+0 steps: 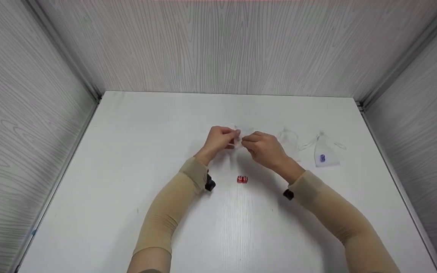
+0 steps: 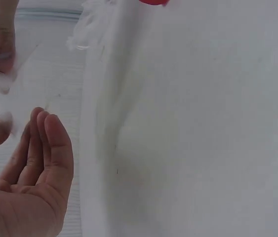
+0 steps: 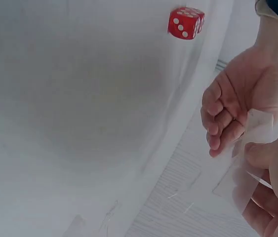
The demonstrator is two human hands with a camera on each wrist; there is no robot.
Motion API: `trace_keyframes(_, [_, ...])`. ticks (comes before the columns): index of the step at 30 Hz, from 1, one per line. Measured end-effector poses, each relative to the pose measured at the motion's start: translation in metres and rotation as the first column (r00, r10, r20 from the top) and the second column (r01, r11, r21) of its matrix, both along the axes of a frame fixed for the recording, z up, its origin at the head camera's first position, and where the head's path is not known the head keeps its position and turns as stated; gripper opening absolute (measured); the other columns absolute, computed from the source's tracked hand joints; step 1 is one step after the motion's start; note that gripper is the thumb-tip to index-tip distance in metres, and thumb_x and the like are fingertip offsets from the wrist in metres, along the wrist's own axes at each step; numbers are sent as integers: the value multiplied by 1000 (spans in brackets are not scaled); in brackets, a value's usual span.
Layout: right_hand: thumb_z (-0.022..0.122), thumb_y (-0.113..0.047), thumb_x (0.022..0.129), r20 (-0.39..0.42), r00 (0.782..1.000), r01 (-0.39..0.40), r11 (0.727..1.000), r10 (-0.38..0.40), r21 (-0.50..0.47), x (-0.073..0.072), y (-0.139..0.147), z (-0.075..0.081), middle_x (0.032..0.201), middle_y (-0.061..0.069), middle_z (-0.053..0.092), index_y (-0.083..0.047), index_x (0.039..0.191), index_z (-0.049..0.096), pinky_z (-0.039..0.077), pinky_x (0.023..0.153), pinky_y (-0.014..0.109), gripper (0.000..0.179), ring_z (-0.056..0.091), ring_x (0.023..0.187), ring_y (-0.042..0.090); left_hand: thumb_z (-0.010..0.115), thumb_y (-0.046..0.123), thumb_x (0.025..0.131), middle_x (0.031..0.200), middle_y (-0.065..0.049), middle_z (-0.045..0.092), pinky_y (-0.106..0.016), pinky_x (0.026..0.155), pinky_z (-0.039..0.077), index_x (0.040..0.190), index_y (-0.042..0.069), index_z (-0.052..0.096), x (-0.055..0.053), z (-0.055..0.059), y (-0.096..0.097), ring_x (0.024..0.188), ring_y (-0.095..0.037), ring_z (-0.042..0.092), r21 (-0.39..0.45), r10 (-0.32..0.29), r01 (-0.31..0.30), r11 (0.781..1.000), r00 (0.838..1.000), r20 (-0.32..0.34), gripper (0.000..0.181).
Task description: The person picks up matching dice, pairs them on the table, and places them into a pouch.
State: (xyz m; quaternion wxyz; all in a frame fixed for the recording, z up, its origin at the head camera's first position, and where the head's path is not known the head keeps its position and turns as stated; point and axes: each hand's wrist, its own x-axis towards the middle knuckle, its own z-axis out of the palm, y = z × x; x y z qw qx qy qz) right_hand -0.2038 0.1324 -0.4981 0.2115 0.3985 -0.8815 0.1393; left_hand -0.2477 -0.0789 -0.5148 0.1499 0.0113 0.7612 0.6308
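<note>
Both hands meet at a small sheer white pouch [image 1: 238, 141] above the middle of the table. My left hand [image 1: 218, 137] holds its left side by thumb and fingertips. On the other side, my right hand [image 1: 264, 148] pinches the pouch; in the right wrist view the thumb of that hand [image 3: 272, 168] lies over the sheer fabric [image 3: 252, 190]. The left hand [image 2: 32, 182] shows its other fingers loosely bent, apart from the thumb. Two red dice [image 1: 242, 179] with white dots lie side by side on the table, nearer than the hands.
To the right, a sheer drawstring pouch [image 1: 327, 162] lies flat with purple dice [image 1: 323, 158] inside. Another sheer pouch [image 1: 289, 141] lies between it and the right hand, partly hidden. The white table [image 1: 157, 125] has grey wood-grain panels [image 1: 218, 45] on three sides.
</note>
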Motion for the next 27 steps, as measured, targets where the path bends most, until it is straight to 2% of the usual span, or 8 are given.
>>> trace_keyframes(4, [85, -9, 99, 80, 997, -12, 995, 19, -95, 5, 3, -5, 112, 11, 88, -5, 109, 88, 70, 87, 44, 12, 83, 101, 30, 75, 25, 110, 102, -5, 82, -22, 76, 63, 120, 1, 84, 4, 8, -1, 89, -9, 74, -13, 16, -18, 1000, 991, -134, 27])
trace_keyframes(7, [85, -14, 100, 217, 976, 59, 950, 9, -305, 7, 11, -10, 106, 13, 88, -4, 108, 88, 70, 80, 38, 13, 85, 96, 30, 74, 24, 111, 105, -10, 85, -20, 77, 62, 119, 3, 85, 9, 14, -3, 90, -10, 74, -67, 10, -30, 997, 960, -281, 25])
trace_keyframes(12, [80, -12, 104, 478, 878, 324, 747, -11, -580, 7, 20, -18, 105, 17, 87, -2, 113, 87, 62, 72, 14, 15, 81, 87, 17, 74, 20, 110, 107, -11, 86, -19, 80, 61, 118, 6, 87, 22, 22, -12, 93, -15, 77, -118, -19, -40, 992, 887, -462, 20])
trace_keyframes(15, [81, -10, 104, 576, 816, 424, 639, 37, -642, 6, 20, -20, 113, 22, 85, 2, 121, 85, 60, 72, 13, 21, 76, 89, 4, 76, 17, 109, 108, -13, 87, -17, 79, 60, 117, 3, 87, 28, 23, -15, 92, -16, 78, -96, -39, -11, 995, 862, -505, 19])
trace_keyframes(17, [81, -8, 103, 594, 800, 441, 586, 88, -680, 6, 20, -18, 115, 24, 85, 4, 121, 83, 61, 72, 14, 22, 76, 89, 3, 77, 16, 108, 108, -14, 87, -17, 78, 60, 116, 2, 87, 29, 22, -15, 91, -16, 79, -83, -51, 9, 997, 851, -523, 19])
trace_keyframes(19, [80, -3, 103, 587, 800, 437, 549, 125, -712, 6, 19, -16, 111, 25, 84, 7, 117, 83, 61, 72, 15, 18, 77, 87, 6, 77, 16, 108, 109, -15, 87, -17, 78, 61, 116, 2, 87, 31, 21, -16, 91, -17, 80, -73, -63, 28, 997, 845, -531, 19])
trace_keyframes(22, [78, 2, 102, 546, 826, 405, 524, 142, -749, 8, 20, -13, 103, 23, 85, 8, 110, 84, 60, 71, 16, 11, 77, 82, 10, 78, 19, 107, 111, -14, 87, -18, 82, 61, 118, 4, 87, 33, 21, -18, 94, -19, 80, -82, -79, 41, 996, 843, -532, 20])
trace_keyframes(27, [77, 8, 100, 466, 874, 332, 529, 139, -781, 11, 25, -8, 99, 26, 84, 8, 105, 85, 60, 71, 15, 9, 77, 79, 10, 80, 18, 106, 113, -12, 87, -20, 86, 61, 116, 5, 87, 37, 23, -24, 103, -25, 81, -103, -68, 16, 995, 844, -532, 18])
